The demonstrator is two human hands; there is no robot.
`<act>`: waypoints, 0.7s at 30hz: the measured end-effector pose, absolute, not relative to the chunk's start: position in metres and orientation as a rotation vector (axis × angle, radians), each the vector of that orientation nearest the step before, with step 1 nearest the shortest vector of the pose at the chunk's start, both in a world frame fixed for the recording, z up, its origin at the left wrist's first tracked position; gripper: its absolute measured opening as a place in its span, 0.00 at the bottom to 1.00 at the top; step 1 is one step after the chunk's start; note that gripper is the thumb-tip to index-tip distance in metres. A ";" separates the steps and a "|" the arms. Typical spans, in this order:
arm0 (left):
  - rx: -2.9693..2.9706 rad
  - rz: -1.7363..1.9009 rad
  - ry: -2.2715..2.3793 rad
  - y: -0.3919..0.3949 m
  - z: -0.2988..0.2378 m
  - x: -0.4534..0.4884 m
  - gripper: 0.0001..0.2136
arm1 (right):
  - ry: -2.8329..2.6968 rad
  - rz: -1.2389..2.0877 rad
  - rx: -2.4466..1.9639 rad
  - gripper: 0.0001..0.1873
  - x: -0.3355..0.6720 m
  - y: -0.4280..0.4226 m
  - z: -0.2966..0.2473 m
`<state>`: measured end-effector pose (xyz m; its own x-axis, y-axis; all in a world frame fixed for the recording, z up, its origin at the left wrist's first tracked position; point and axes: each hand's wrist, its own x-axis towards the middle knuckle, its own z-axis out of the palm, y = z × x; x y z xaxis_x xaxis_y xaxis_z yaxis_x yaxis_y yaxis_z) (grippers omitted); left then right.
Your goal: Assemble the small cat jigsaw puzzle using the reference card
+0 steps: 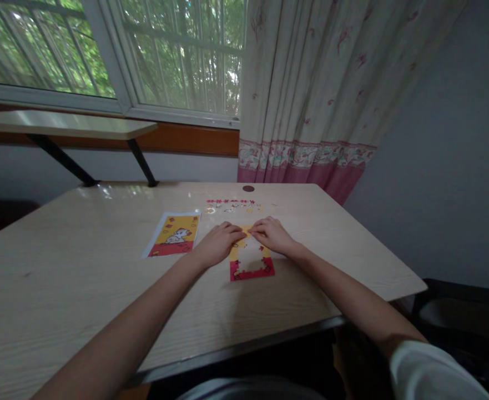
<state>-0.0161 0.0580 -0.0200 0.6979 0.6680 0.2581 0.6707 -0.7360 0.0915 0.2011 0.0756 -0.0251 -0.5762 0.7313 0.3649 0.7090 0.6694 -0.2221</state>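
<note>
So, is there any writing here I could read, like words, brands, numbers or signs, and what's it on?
None that can be read.
Picture sheet: small dark marks, too small to tell whether any are writing.
Puzzle border: small dark marks, likewise unclear.
Loose pieces: too small to read anything.

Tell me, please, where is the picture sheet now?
In the head view, the picture sheet lies on the table, left of centre, just to the left of the left hand and the part-made puzzle.
</note>
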 end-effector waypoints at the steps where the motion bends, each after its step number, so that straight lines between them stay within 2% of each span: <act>1: -2.889 -0.432 -1.135 0.058 -0.020 -0.016 0.19 | -2.462 0.065 -1.117 0.10 0.201 0.075 -0.025; 21: -2.883 -0.444 -1.184 0.056 -0.022 -0.017 0.19 | -2.540 0.089 -0.978 0.10 0.206 0.074 -0.019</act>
<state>-0.0175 0.0565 -0.0219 0.6774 0.6897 0.2561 0.6879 -0.7171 0.1117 0.2056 0.0736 -0.0194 -0.6669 0.6545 0.3563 0.6279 0.7510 -0.2044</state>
